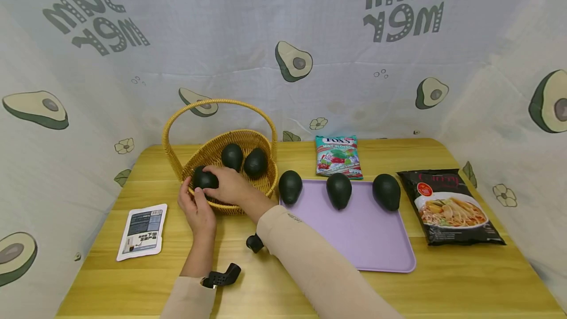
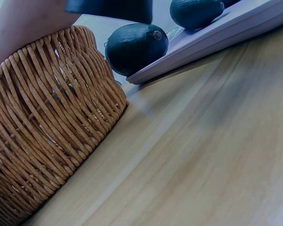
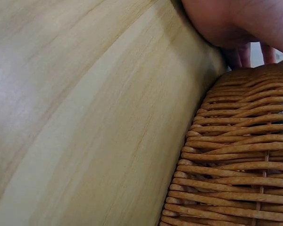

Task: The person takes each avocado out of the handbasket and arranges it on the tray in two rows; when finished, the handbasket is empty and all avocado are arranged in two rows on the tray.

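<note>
A yellow wicker basket (image 1: 241, 138) with a tall hoop handle stands at the left of the table. Inside its left end, my right hand (image 1: 230, 184) grips a dark green avocado (image 1: 204, 178) from above. My left hand (image 1: 198, 213) holds the basket's front left rim, thumb over the edge and fingers outside, close to that avocado. Behind, a second avocado (image 1: 232, 156) and a third avocado (image 1: 255, 163) lie in the basket. The left wrist view has the woven basket wall (image 2: 56, 108) close up; the right wrist view shows the wall (image 3: 236, 155) and part of the left hand.
A lilac tray (image 1: 376, 255) to the right bears avocados (image 1: 338, 191) along its far side, one at its left corner beside the basket. A mint candy bag (image 1: 338, 157) lies behind it, a black noodle packet (image 1: 452, 208) to its right. A white pouch (image 1: 142, 232) lies left.
</note>
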### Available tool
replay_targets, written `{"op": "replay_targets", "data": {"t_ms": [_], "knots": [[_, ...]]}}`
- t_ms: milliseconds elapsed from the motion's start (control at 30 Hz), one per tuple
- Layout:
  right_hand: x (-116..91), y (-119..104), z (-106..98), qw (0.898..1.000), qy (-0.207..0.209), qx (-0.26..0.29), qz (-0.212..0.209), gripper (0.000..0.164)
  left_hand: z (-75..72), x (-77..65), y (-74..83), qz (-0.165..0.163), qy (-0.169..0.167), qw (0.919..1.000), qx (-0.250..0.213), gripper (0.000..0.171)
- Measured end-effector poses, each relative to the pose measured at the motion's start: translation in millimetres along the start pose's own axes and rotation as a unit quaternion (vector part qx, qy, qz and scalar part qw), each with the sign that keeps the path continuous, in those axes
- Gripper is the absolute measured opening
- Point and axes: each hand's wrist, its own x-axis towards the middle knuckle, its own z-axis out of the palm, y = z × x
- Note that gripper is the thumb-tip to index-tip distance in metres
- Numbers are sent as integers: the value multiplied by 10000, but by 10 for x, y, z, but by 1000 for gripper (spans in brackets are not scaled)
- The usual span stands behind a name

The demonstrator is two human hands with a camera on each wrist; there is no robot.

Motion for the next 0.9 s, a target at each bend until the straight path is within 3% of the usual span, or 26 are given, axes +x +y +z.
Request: {"op": "replay_targets", "data": {"t_ms": [333, 600, 900], "knots": [[7, 12, -2, 10000, -16, 61, -53, 57, -11, -1, -7, -1, -30, 10000, -23, 45], [19, 14, 4, 9995, 55, 257, 180, 57, -13, -1, -7, -77, -62, 9999, -34, 45], [9, 27, 1, 9996, -128, 239, 91, 53, -7, -13, 1, -49, -25, 10000, -42, 45]]}}
